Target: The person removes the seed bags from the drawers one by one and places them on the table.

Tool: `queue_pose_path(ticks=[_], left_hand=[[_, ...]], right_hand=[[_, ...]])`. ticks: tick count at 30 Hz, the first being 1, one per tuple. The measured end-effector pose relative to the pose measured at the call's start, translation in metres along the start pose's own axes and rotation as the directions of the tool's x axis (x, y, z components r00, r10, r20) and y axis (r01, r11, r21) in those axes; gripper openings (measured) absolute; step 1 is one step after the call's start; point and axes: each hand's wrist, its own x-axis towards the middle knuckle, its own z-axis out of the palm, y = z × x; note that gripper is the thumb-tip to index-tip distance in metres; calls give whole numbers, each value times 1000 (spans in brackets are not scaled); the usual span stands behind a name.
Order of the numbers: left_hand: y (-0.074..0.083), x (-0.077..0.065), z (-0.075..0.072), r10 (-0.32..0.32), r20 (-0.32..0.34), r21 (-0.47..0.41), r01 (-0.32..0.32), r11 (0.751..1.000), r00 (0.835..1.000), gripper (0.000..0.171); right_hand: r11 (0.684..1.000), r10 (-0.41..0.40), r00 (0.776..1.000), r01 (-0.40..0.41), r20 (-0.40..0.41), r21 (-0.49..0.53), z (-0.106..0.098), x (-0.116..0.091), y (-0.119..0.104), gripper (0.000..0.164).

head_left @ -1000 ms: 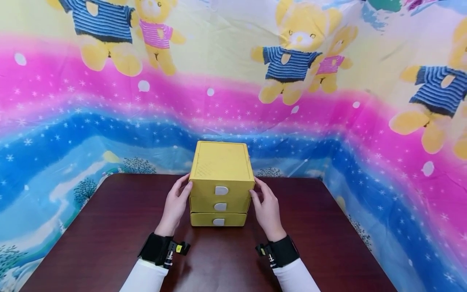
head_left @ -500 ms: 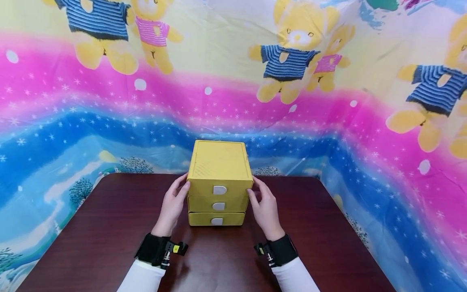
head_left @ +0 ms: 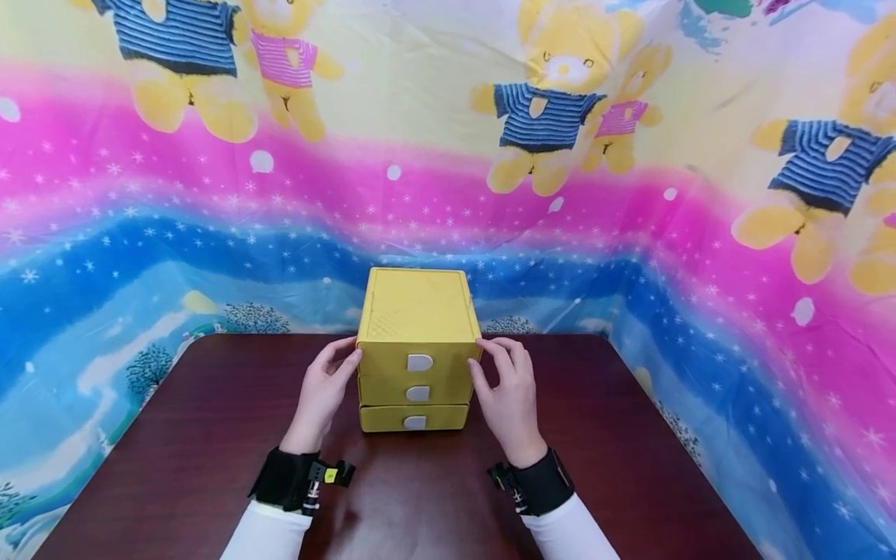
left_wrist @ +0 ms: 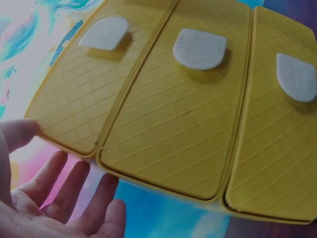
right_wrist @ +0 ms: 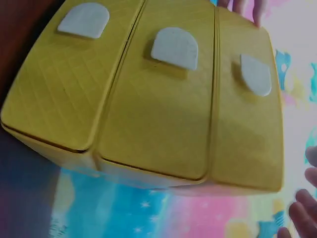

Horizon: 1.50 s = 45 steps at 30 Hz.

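Note:
A yellow three-drawer storage box (head_left: 420, 307) stands on the table, its white-tabbed drawer fronts facing me. At its upper left corner is my left hand (head_left: 322, 393); the left wrist view shows the thumb (left_wrist: 20, 135) at the front edge and the relaxed fingers (left_wrist: 72, 191) along the side. On the opposite side my right hand (head_left: 514, 400) has its fingers spread beside the upper right corner. In the right wrist view, the right fingers (right_wrist: 303, 208) are apart from the box. A dark seam runs above the bottom drawer (head_left: 385, 420).
The dark red-brown table (head_left: 231, 412) extends on both sides of the box. Behind it hangs a patterned cloth (head_left: 420, 210) with teddy bears, reaching along the left and right sides. Each wrist wears a black strap (head_left: 283, 478) with a small camera mount.
My right hand has loosened, its fingers lifting off the box's side. The left hand has hardly moved against the box. The whole view has shifted slightly, and the box seems to stay in place.

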Motion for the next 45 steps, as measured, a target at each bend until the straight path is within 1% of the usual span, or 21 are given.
queue_pose_path(ticks=[3,6,8,10,13,15,17,20,23,26,32,39,42,45], left_hand=[[3,-1,-2,6,-3,31,-6,999,1000,43],[6,-2,-5,13,1,59,-13,998,1000,41],[8,-3,-6,16,5,78,-16,997,1000,40],[9,-3,-7,17,8,93,-17,996,1000,39],[9,-4,-8,17,10,108,-18,994,1000,38],[9,-4,-9,13,11,115,-14,993,1000,37],[8,-4,-10,10,9,120,-11,993,1000,37],[8,-4,-11,10,13,125,-11,992,1000,36],[7,-3,-11,17,19,131,-19,991,1000,36],[7,-3,-13,21,27,143,-25,989,999,36],[9,-4,-18,6,58,164,-16,986,998,38],[8,-3,-19,-7,83,159,-6,987,997,39],[9,-3,-19,-14,86,154,0,988,996,39],[10,-3,-19,-14,82,149,2,989,997,40]], right_hand=[[998,-55,998,55,18,0,-4,8,-9,33],[995,-102,991,101,88,15,-5,18,-18,32],[991,-137,980,135,144,20,-4,23,-22,32],[985,-172,963,172,206,22,-1,27,-26,32],[973,-223,929,231,296,8,5,32,-31,33],[962,-250,906,271,342,-14,9,33,-33,34],[951,-272,887,307,373,-37,14,34,-35,33],[937,-296,874,343,386,-59,20,34,-35,29],[929,-313,868,365,384,-68,23,33,-35,26],[927,-321,869,371,377,-64,24,32,-35,26],[940,-304,878,341,370,-35,24,32,-36,21],[942,-303,882,334,362,-24,18,29,-38,14],[937,-315,878,347,360,-25,13,26,-41,14],[930,-334,870,366,363,-21,8,23,-44,15]])
